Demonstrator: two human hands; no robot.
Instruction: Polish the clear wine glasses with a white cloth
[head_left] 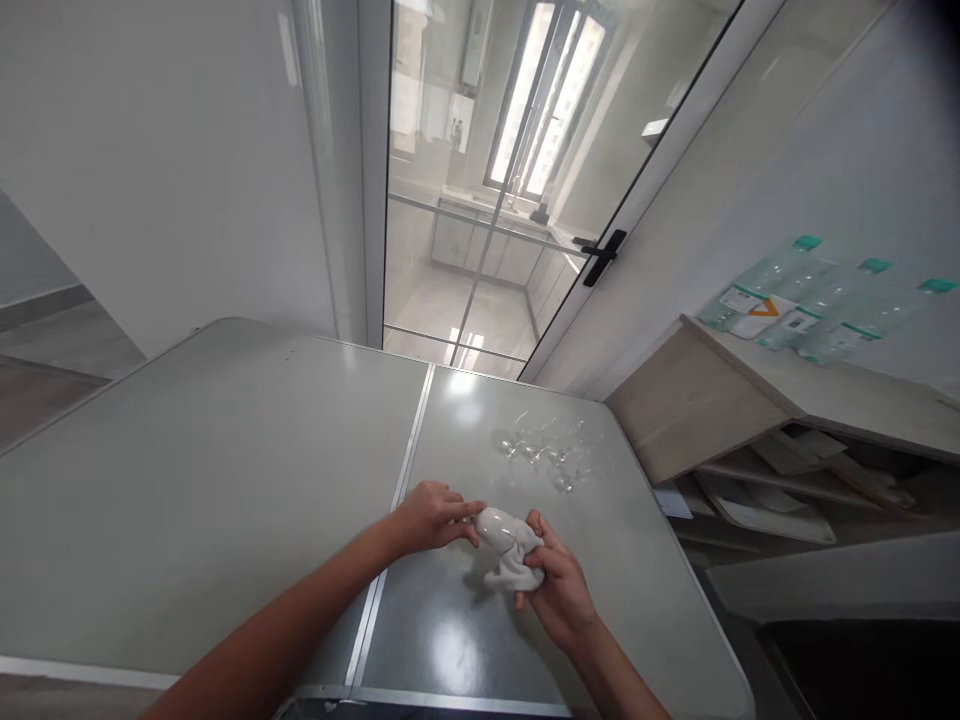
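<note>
Small clear glass, lying roughly sideways with its rounded end to the left, held just above the grey table, not resting on it. White cloth, bunched and crumpled, wrapped round the glass's right end and sagging a little below. That half is covered, so can't tell rim from base. Left hand pinches the bare rounded end. Right hand grips the cloth-covered part. Both things sit near the table's front edge, right of its seam.

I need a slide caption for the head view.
Left hand and right hand hold a white cloth over a grey table near glasses.
</note>
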